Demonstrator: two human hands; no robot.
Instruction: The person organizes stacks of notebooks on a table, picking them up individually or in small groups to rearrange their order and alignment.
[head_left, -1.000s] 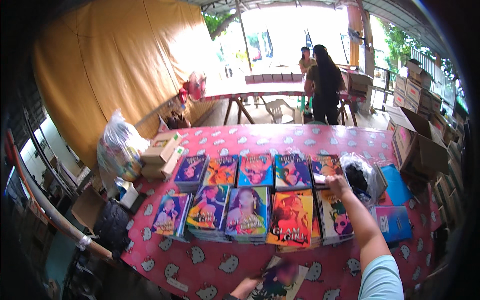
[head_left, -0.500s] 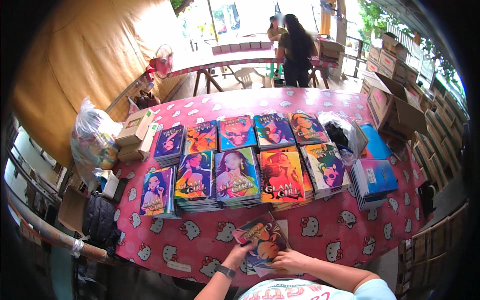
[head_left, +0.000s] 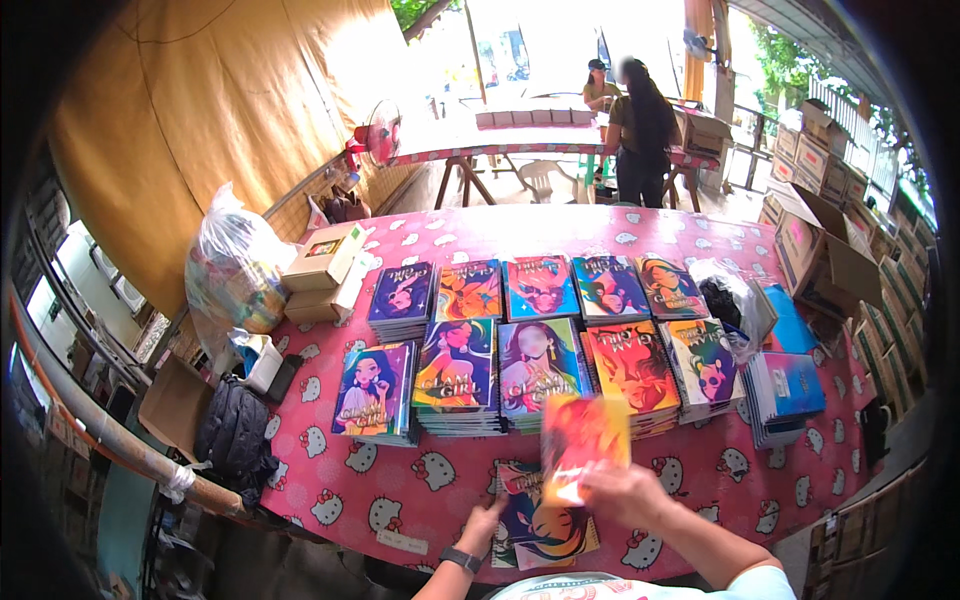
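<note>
My right hand (head_left: 628,494) grips a red-and-yellow spiral notebook (head_left: 588,432), blurred by motion and tilted above the table's near side. Under it lies a dark notebook (head_left: 545,530) with an illustrated cover, on a small pile at the near edge. My left hand (head_left: 484,524), with a dark band on its wrist, holds this pile by its left side; some fingers are hidden. Just beyond the raised notebook is a stack of red-orange notebooks (head_left: 637,365). Beside it stand a stack with a green-toned cover (head_left: 540,375) and one with a white-edged cover (head_left: 704,362).
More notebook stacks fill two rows on the pink patterned table (head_left: 330,470). Blue-covered notebooks (head_left: 790,385) stand at the right. Cardboard boxes (head_left: 325,255), a bulging plastic bag (head_left: 235,265) and a black backpack (head_left: 232,430) line the left. Two people stand by a far table.
My right hand has left the dark notebook and now holds a red-and-yellow one above it. My left hand stays at the pile. The whole view has shifted, so the scene sits farther right and lower.
</note>
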